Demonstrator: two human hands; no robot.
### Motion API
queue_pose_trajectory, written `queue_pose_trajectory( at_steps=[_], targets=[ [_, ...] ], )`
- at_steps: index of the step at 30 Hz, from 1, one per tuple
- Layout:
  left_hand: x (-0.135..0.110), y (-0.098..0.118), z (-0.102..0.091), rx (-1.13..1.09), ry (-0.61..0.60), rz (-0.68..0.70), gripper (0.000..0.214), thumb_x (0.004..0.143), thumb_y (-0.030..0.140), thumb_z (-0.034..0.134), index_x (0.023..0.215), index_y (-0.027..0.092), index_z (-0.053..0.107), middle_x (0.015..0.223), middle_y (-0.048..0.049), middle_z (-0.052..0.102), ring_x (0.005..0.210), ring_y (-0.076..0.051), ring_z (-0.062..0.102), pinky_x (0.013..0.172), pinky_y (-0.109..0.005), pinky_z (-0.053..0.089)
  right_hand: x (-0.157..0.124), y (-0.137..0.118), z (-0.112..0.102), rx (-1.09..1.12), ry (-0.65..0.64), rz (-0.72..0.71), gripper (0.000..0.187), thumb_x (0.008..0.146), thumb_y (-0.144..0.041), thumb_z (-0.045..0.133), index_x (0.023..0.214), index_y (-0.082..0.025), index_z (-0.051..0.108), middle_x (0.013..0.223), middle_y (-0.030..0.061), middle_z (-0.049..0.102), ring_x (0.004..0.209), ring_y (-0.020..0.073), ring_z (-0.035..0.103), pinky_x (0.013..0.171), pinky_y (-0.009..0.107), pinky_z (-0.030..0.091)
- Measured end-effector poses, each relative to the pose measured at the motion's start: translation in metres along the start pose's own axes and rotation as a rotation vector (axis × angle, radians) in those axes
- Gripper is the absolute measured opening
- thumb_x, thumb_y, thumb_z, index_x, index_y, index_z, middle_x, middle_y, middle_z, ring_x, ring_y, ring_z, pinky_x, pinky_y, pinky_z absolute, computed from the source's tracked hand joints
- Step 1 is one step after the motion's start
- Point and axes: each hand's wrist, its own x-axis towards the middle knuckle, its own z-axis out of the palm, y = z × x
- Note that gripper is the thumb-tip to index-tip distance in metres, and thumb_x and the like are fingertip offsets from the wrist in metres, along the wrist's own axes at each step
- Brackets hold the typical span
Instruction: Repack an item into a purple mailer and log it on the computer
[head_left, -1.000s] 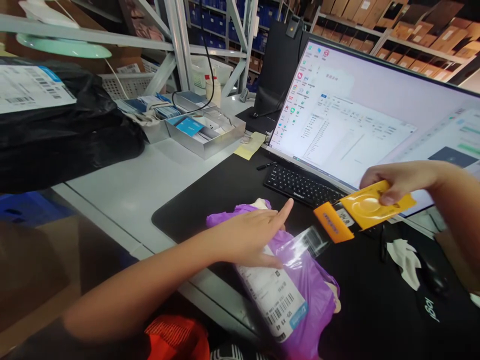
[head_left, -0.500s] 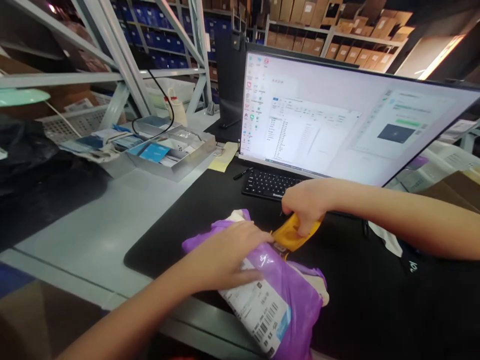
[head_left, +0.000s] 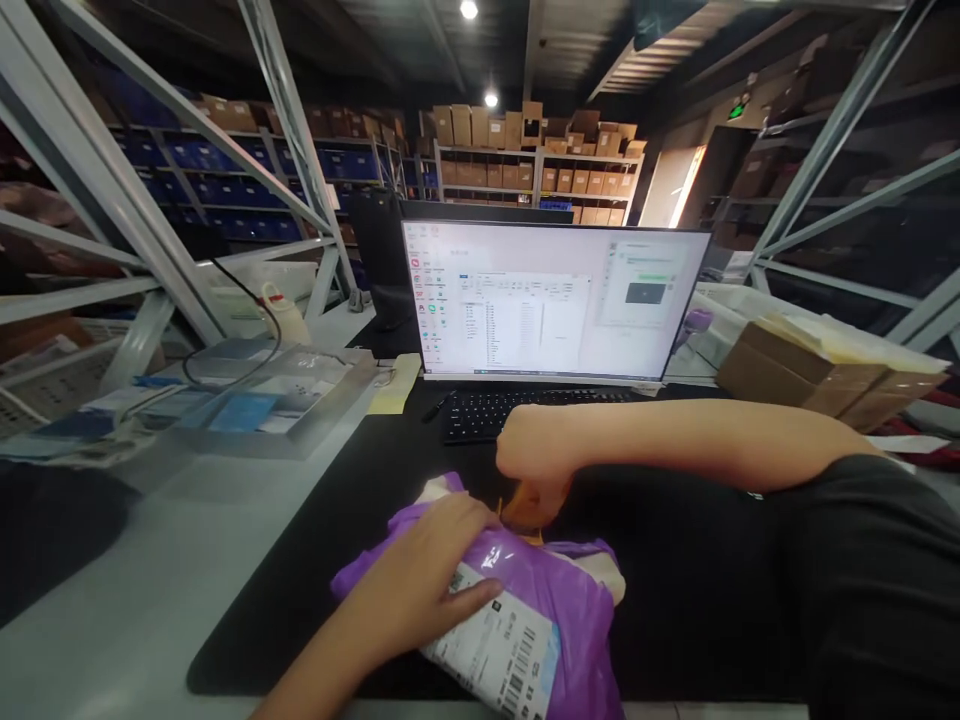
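Note:
A purple plastic mailing bag (head_left: 577, 610) with a white shipping label (head_left: 487, 640) lies at the near edge of the black desk mat. White material pokes out at its left and right corners. My left hand (head_left: 431, 570) rests over the bag and holds it, thumb on the label, fingers over the far edge. Just beyond that edge, my right hand (head_left: 536, 455) is closed around a yellow-orange utility knife (head_left: 529, 508). The knife's front end is against the far side of the bag, and its blade is hidden.
A keyboard (head_left: 472, 415) and a monitor (head_left: 517, 310) stand behind the hands. On the left is a grey tray (head_left: 285, 420) of papers beside a yellow sheet (head_left: 395, 385). Cardboard boxes (head_left: 810, 375) sit at the right, and metal rack posts flank the desk.
My head view has tilted up and back, bringing more shelves and ceiling into sight. My right hand and the knife have shifted slightly left along the bag's far edge, while my left hand stays on the bag.

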Motion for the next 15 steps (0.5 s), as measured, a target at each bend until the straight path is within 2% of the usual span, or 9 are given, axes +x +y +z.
queue_pose_trajectory(
  at_steps=[5, 8, 15],
  targets=[
    [0.000, 0.003, 0.000, 0.027, 0.022, 0.033, 0.037, 0.091, 0.034, 0.066, 0.126, 0.027, 0.057, 0.131, -0.0066, 0.064, 0.123, -0.027, 0.061, 0.105, -0.044, 0.052, 0.000, -0.011, -0.006, -0.046, -0.001, 0.029, 0.043, 0.068, -0.057, 0.079, 0.085, -0.017, 0.079, 0.076, 0.0087, 0.073, 0.079, 0.0261, 0.068, 0.064, 0.034, 0.041],
    [0.000, 0.003, 0.000, 0.048, 0.038, 0.047, 0.036, 0.092, 0.037, 0.065, 0.125, 0.026, 0.058, 0.130, -0.0073, 0.065, 0.122, -0.027, 0.061, 0.105, -0.045, 0.052, -0.001, -0.014, -0.003, -0.034, 0.002, 0.064, 0.046, 0.065, -0.058, 0.080, 0.083, -0.017, 0.078, 0.076, 0.0089, 0.072, 0.078, 0.0265, 0.068, 0.064, 0.034, 0.042],
    [-0.001, 0.006, 0.000, 0.080, 0.029, 0.046, 0.037, 0.093, 0.040, 0.064, 0.126, 0.025, 0.058, 0.130, -0.0073, 0.065, 0.121, -0.027, 0.061, 0.104, -0.044, 0.052, 0.007, -0.013, 0.007, 0.255, -0.088, 0.245, 0.057, 0.062, -0.070, 0.077, 0.079, -0.015, 0.076, 0.069, 0.0065, 0.068, 0.076, 0.0245, 0.066, 0.066, 0.032, 0.045]
  ],
)
